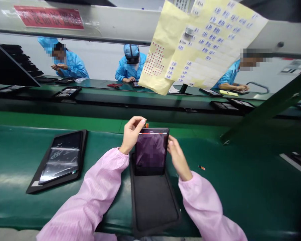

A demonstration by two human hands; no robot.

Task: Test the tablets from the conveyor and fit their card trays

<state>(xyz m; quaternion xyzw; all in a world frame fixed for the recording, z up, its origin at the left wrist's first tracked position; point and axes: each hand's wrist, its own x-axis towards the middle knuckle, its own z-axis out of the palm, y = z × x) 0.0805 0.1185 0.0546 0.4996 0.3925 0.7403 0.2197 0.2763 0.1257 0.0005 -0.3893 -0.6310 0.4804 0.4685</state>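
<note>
Tablet (150, 154) stands on edge at the middle of the frame, screen toward the camera, its foot on the far part of a black pad (155, 204). Left hand (133, 134) is at its upper left corner, thumb and fingers pinched together on a small orange card (146, 125) at the top edge. Right hand (178, 155) has its fingers against the tablet's right edge; whether they grip it or merely steady it, I cannot tell. A loose card (202, 167) lies on the green bench (215, 204), right of centre. At the left of the frame, a second tablet (62, 157) lies on a dark mat (84, 140). Yellow sheets (190, 50) hang at upper right. Across the top, three people in blue (76, 68) sit behind another bench (97, 83).
</note>
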